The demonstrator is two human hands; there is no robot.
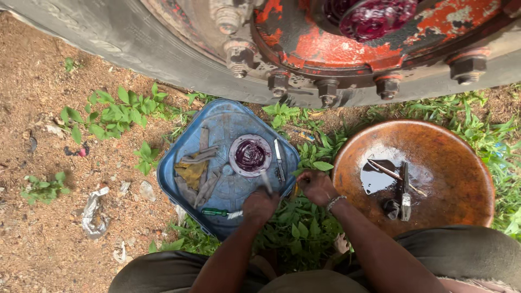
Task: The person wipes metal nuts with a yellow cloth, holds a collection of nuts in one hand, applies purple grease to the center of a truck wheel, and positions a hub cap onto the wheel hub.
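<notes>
While the person squatted before the big wheel hub (336,49), both hands worked low over the grass (296,228), between a blue tray (184,157) and a round rusty pan (461,179). The left hand (260,207) was at the near edge of the tray, its fingers closed around a thin light-coloured tool (266,182) that pointed up toward a small round lid (250,155) filled with dark purple grease. The right hand (316,186) was just beside the tray's right corner, with a bracelet on the wrist; its fingers were curled together, and I could not tell if they gripped something. On the tray lay several grey metal pieces (203,176), a yellowish rag (191,172), a long flat blade (279,160) and a green-handled screwdriver (216,212) at the near rim. Inside the pan stood a small pool of dark oil (375,178), with a few thin tools (404,192) lying beside it. Orange paint peeled from the hub, and rusty bolts (328,92) lined its lower edge.
</notes>
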